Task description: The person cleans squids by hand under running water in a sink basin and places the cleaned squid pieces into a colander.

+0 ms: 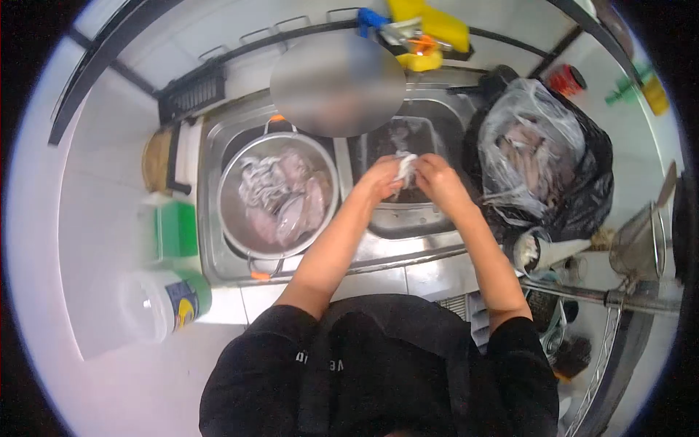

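Observation:
Over the right basin of the steel sink, my left hand (380,180) and my right hand (440,182) meet on a small whitish piece of squid (405,167). The fingers of both are closed around it from either side. Below them lies a clear container (435,138) in the dark basin, its contents hard to make out. To the left, a large metal pot (227,229) stands in the other basin. Squid tentacles (262,182) fill its back left part, and pinkish squid bodies (293,217) lie beside them.
Right of the sink, a clear plastic bag (510,109) of squid sits inside a black bag (601,171). A wire strainer (632,247) hangs at far right. A green box (175,229) and a white tub (151,306) stand left. Yellow gloves (440,29) hang behind.

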Available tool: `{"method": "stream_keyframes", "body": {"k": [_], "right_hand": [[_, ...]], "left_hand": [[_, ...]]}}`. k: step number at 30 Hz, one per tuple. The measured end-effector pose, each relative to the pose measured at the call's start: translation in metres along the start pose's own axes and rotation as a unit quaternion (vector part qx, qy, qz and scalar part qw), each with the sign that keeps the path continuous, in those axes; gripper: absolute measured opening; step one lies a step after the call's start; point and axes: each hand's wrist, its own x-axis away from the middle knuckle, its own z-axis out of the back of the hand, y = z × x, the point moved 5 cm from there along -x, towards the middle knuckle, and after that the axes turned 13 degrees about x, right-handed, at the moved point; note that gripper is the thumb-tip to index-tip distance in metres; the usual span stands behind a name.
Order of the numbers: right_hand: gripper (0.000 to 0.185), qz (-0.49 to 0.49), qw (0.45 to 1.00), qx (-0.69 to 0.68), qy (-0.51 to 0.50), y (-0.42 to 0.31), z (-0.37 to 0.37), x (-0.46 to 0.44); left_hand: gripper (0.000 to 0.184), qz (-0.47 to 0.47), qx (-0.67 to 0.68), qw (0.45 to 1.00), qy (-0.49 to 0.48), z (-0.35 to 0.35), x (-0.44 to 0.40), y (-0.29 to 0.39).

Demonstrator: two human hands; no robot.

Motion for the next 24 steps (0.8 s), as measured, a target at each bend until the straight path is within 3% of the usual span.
{"method": "stream_keyframes", "body": {"k": [1, 9, 16, 18, 20, 24], "right_hand": [[0.023, 0.012, 1.000, 0.007, -0.008, -0.001, -0.001, -0.001], [0.020, -0.001, 0.999, 0.013, -0.040, 0.007, -0.005, -0.006], [0.012, -0.055, 0.997, -0.039, -0.025, 0.017, -0.005, -0.010], [0.012, -0.068, 0.996, -0.047, -0.022, 0.019, -0.005, -0.009], [0.014, -0.157, 0.981, -0.106, -0.043, 0.024, -0.005, -0.005], [0.013, -0.162, 0.977, -0.131, -0.035, 0.013, 0.000, 0.001]], "left_hand": [[0.016, 0.001, 0.021, 0.999, -0.031, -0.005, 0.002, 0.001], [0.016, 0.017, -0.037, 0.999, -0.008, -0.007, 0.004, 0.002], [0.015, 0.008, -0.018, 0.999, -0.034, -0.010, 0.005, 0.003], [0.018, 0.001, -0.016, 1.000, 0.007, -0.006, 0.003, 0.002], [0.019, -0.003, -0.008, 1.000, 0.001, -0.003, 0.002, 0.001], [0.016, 0.007, 0.022, 1.000, -0.021, 0.000, -0.002, 0.003]]}}
